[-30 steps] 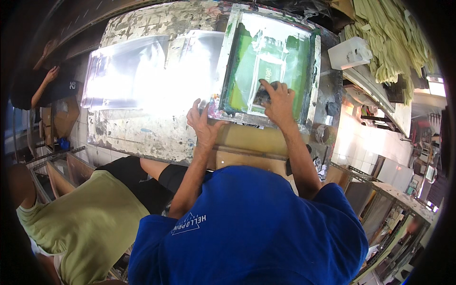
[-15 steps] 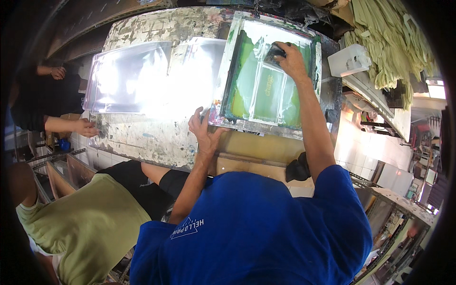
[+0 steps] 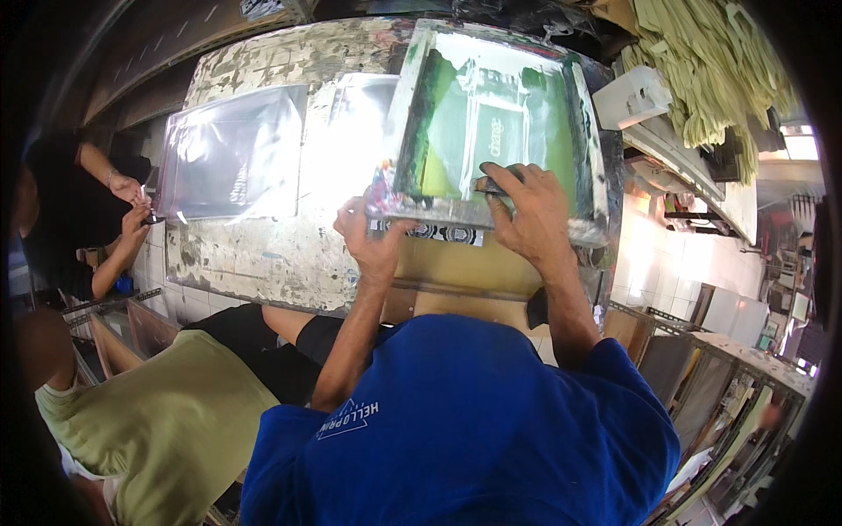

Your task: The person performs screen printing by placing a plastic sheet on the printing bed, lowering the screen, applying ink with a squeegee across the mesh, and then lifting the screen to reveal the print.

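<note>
A screen-printing frame [image 3: 400,114] with pale rails and a green mesh [image 3: 445,136] lies tilted on the worktable, its near edge raised. White ink [image 3: 474,46] is smeared over the mesh, thickest at the far end. My right hand [image 3: 539,215] is closed on a small dark squeegee [image 3: 502,181] at the near end of the mesh; the fingers partly cover it. At the frame's near left corner, my left hand [image 3: 373,247] grips the rail with thumb and fingers. Under the near rail a strip with black round patterns [image 3: 460,236] shows.
Clear plastic sheets [image 3: 232,158] lie on the paint-worn table [image 3: 237,259] to the left. A co-worker's hands [image 3: 132,210] are at its left edge; a person in a green shirt [image 3: 158,421] sits nearby. A white container [image 3: 631,96] and yellowish strips [image 3: 702,61] are at right.
My right hand has drawn the squeegee from the far right of the mesh toward me. The frame's near edge has risen. The co-worker's hands have come together at the table edge.
</note>
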Tool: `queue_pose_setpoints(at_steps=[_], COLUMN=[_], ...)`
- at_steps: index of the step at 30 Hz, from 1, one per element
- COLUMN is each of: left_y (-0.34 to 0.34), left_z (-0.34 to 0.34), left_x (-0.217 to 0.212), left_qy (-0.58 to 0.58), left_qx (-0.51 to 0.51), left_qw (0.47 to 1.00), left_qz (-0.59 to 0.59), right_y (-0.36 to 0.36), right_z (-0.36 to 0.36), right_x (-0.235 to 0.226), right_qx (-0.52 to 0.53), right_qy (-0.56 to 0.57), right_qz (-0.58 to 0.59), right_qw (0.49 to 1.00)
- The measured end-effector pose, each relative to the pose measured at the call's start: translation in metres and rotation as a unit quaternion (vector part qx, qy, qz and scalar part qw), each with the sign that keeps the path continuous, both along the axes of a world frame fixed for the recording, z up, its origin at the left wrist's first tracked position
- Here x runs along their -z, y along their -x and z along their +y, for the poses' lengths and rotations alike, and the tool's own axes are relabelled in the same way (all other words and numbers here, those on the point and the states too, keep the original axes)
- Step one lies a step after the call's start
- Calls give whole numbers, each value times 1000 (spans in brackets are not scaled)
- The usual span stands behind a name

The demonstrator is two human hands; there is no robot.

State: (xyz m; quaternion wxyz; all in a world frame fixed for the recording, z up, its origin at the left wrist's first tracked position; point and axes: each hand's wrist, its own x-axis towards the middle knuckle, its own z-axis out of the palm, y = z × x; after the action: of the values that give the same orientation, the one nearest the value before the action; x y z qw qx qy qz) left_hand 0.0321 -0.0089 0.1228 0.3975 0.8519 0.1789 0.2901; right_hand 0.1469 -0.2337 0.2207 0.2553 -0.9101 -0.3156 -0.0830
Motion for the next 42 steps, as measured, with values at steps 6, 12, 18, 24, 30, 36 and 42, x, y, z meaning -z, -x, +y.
queue_pose_setpoints(at_steps=[6,12,18,24,30,36,42], left_y=[-56,-37,-13,-24,-67,-79,-44], left_z=[8,45,50,40,46,99,197], left_x=[-54,16,85,66,7,-39,-40], left_qy=[120,-192,-285,-223,-55,43,89], left_qx=[7,-167,-188,-168,-127,-129,-194], left_qw=[978,954,918,951,988,985,968], left_qz=[-168,157,200,132,-62,-102,-133], right_y=[-46,-111,-127,-128,-130,-131,-133], right_z=[6,17,27,23,24,21,26], right_x=[-79,-150,-169,-168,-170,-170,-169], right_qx=[38,34,-3,24,22,12,-15], right_qy=[-20,-86,-113,-76,-82,-91,-110], right_qz=[-154,-114,-125,-123,-122,-126,-164], right_qw=[987,989,986,989,989,988,980])
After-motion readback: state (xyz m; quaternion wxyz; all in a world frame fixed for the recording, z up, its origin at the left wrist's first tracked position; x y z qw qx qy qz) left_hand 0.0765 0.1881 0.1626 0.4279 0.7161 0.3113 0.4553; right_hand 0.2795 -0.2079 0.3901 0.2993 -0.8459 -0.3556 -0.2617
